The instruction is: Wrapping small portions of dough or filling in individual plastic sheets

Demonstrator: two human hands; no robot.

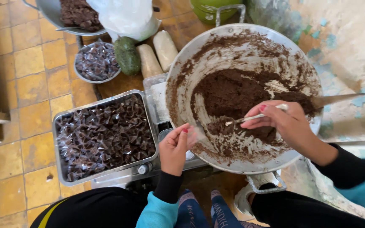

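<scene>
My right hand (280, 121) holds a metal spoon (237, 120) whose bowl carries a lump of brown paste, inside a large round metal pan (182, 71). The pan holds a mound of the same dark brown paste (233, 90), with smears up its wall. My left hand (175, 147) is at the pan's near left rim, fingers pinched on a small clear plastic wrapper (196, 133), close to the spoon's tip. Left of it stands a rectangular metal tray (58, 139) filled with several dark, plastic-wrapped triangular packets.
A round metal bowl (96, 62) of wrapped packets lies behind the tray, beside a green fruit (127, 55) and two pale rolls (157, 55). Another pan with dark pieces (77, 14), a white bag (125, 17) and a green pot (210, 8) are at the top. A flat utensil (336, 99) sticks out of the pan.
</scene>
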